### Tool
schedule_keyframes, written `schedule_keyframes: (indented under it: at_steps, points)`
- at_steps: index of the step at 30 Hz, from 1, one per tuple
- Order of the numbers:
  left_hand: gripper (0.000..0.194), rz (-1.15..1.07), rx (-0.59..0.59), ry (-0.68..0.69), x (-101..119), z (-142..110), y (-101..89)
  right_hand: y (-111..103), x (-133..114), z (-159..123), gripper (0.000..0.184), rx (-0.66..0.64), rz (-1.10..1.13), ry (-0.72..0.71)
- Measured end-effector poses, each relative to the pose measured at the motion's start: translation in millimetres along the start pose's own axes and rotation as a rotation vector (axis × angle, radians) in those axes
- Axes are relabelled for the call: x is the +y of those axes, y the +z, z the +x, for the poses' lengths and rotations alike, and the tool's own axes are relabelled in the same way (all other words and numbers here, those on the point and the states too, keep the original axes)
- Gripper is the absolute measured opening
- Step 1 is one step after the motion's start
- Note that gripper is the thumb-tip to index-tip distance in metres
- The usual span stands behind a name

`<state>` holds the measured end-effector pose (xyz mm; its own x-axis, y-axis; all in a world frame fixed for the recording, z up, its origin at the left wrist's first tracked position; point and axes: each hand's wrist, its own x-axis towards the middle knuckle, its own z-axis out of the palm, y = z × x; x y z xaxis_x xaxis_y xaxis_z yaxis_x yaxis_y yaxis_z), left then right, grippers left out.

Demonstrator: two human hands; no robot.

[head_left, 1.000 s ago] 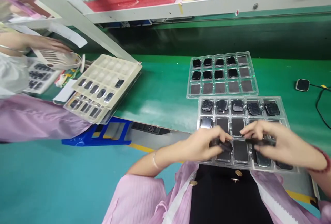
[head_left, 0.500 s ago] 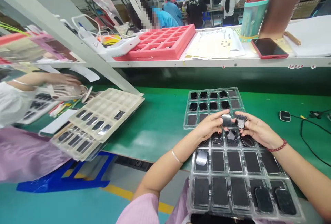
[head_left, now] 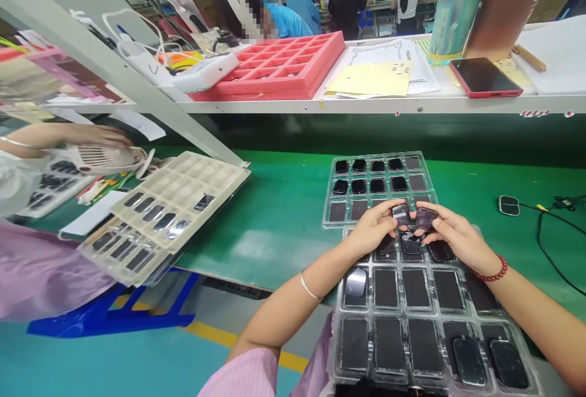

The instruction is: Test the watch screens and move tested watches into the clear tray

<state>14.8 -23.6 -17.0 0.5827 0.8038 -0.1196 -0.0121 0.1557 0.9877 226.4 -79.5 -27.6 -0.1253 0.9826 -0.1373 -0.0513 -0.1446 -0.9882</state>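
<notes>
Now my left hand pinches a small dark screen and my right hand a second screen, close together above the clear plastic tray, each screen wanting a slot.

Two hands hold two dark smartwatch screens, one each, above two clear plastic trays.

The left hand and right hand curl inward, just beside each other.
</notes>
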Motion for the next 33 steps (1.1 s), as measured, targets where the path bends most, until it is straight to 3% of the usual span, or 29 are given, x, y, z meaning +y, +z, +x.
schedule_keyframes:
  at_steps: [9,17,24,33]
  points:
    - [0.039,0.009,0.020,-0.026,-2,-1,3.4,-1,3,-1,0.041,-0.045,-0.108,-0.060]
    - [0.027,0.044,0.001,0.000,-7,-2,2.2,3,-1,-1,0.024,-0.047,-0.091,-0.052]
    - [0.053,-0.006,0.045,0.075,-12,0,5.1,7,-1,-3,0.048,-0.090,-0.111,-0.066]
    - [0.042,0.020,0.008,0.053,-8,-4,4.5,8,-6,-4,0.031,-0.062,-0.219,-0.125]
